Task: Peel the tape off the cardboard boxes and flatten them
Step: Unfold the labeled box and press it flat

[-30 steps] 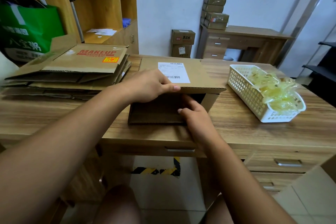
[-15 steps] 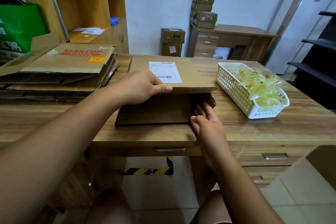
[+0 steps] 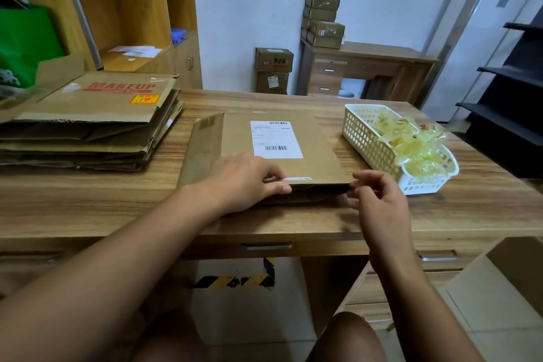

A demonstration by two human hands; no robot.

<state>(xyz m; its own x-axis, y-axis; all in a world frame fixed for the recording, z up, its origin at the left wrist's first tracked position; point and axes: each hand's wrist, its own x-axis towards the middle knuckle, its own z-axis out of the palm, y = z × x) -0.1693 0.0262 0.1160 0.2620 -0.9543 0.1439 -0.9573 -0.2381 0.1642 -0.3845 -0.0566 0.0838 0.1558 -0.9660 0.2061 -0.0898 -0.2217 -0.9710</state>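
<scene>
Wood-grain desk (image 3: 88, 206) bears a flattened brown cardboard box (image 3: 320, 150); left hand (image 3: 244, 179) presses it straight-fingered, right hand (image 3: 379, 203) pinches its near corner.

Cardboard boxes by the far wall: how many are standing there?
6. A stack of four stands on the far desk; a stack of two stands left of it. Others may be hidden behind.

Left hand (image 3: 244, 179) presses flattened box (image 3: 317, 138) on desk (image 3: 88, 200).
</scene>
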